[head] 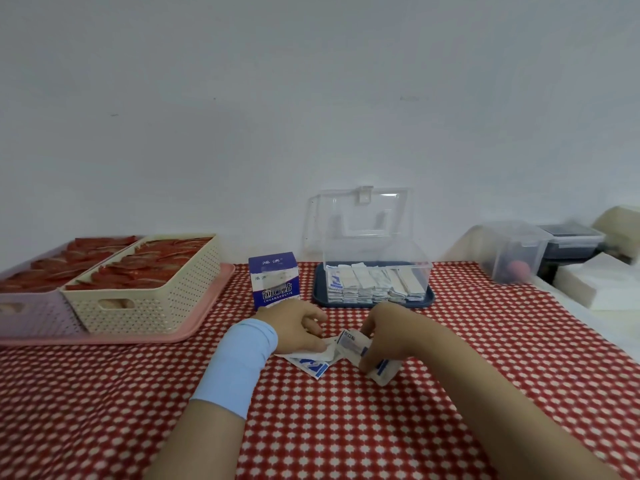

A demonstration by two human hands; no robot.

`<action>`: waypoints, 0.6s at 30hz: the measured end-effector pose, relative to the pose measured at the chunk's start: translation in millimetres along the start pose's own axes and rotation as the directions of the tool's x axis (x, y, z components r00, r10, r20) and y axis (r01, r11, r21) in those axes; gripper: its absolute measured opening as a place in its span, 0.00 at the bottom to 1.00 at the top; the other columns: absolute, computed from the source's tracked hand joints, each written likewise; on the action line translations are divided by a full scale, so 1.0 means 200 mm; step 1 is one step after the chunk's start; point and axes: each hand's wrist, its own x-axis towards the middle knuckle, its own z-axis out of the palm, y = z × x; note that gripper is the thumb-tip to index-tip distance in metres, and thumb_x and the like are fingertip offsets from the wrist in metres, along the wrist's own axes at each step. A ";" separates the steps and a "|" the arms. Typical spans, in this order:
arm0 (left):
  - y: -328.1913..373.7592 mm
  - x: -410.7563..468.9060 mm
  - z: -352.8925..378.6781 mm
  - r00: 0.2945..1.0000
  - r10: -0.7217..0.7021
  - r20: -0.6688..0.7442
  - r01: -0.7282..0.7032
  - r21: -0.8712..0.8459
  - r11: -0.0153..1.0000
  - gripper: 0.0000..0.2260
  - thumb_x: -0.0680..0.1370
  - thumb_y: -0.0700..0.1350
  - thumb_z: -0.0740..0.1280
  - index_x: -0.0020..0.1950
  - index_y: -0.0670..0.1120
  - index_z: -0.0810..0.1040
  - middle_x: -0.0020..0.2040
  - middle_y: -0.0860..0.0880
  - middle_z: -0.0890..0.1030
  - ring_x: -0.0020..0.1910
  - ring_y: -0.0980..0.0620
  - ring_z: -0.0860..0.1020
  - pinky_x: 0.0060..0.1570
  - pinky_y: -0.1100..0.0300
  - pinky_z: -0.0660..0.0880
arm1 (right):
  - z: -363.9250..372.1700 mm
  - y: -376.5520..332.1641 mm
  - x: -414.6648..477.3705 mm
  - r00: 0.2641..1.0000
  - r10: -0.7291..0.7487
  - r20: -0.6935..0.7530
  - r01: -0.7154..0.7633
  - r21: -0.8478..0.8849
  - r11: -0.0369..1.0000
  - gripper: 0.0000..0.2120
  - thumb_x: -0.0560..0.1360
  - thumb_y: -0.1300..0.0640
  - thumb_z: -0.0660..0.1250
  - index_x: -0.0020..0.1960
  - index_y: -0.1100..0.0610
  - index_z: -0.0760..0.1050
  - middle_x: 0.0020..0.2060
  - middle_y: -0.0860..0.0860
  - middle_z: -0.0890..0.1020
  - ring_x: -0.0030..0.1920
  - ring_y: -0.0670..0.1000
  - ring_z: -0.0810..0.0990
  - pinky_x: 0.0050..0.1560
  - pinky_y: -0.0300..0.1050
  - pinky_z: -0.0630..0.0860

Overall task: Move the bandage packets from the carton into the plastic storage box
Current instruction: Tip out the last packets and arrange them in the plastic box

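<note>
We see the plastic storage box (375, 271) at 12 o'clock from our hands: clear, lid tipped up at the back, sitting on a dark blue tray (320, 292). Inside, stored packets (374, 287) stand on edge in rows across the bottom. The carton (274, 284), blue & white, stands upright at 11, just left of the tray; its inside isn't visible. At 9–10 a cream basket (145, 289) & a lilac basket (27, 306) sit side by side on a pink tray (207, 320), both w/ flat red items. At 2 there's a small clear bin (512, 252) w/ sth red in it.

A strip of red checked tablecloth (346, 427) lies open btwn hands & blue tray. The table's right edge runs past 3.

Our left hand (298, 329), blue wristband (239, 365) on the forearm, lies on loose packets (311, 363), fingers curled; a pinch, can't tell. Our right hand (384, 336) curls fingers round held packets (351, 344), right at the cloth.
</note>
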 end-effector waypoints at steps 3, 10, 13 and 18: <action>0.04 0.01 0.03 1.000 0.021 0.009 -0.022 0.091 0.996 0.23 0.74 0.53 0.72 0.69 0.55 0.75 0.61 0.57 0.81 0.61 0.55 0.77 0.70 0.46 0.67 | -0.01 0.01 -0.01 1.000 0.004 0.003 -0.004 -0.013 1.000 0.24 0.67 0.49 0.80 0.60 0.55 0.82 0.52 0.49 0.85 0.48 0.48 0.84 0.53 0.46 0.82; 0.03 0.06 0.07 0.993 0.074 -0.088 -0.071 0.048 0.996 0.04 0.75 0.51 0.71 0.49 0.56 0.81 0.50 0.57 0.81 0.49 0.55 0.77 0.63 0.50 0.71 | -0.06 0.07 -0.03 0.990 -0.007 -0.140 0.051 0.317 0.947 0.10 0.73 0.51 0.76 0.50 0.55 0.82 0.42 0.49 0.85 0.42 0.48 0.84 0.37 0.40 0.80; 0.02 0.07 0.05 0.966 0.027 -0.256 -0.054 -0.098 0.994 0.05 0.76 0.53 0.71 0.42 0.54 0.78 0.45 0.55 0.80 0.48 0.51 0.79 0.61 0.44 0.73 | -0.05 0.06 -0.01 0.965 0.034 -0.261 0.121 0.555 0.823 0.11 0.79 0.52 0.69 0.52 0.61 0.79 0.45 0.55 0.84 0.44 0.53 0.83 0.44 0.46 0.80; 0.03 0.10 0.07 0.874 -0.097 -0.476 -0.141 -0.439 0.887 0.13 0.78 0.52 0.69 0.44 0.41 0.78 0.42 0.44 0.81 0.41 0.48 0.77 0.49 0.52 0.74 | -0.01 0.01 -0.01 0.964 -0.039 -0.262 0.223 0.725 0.652 0.08 0.83 0.56 0.61 0.48 0.58 0.76 0.44 0.57 0.82 0.42 0.51 0.80 0.44 0.46 0.79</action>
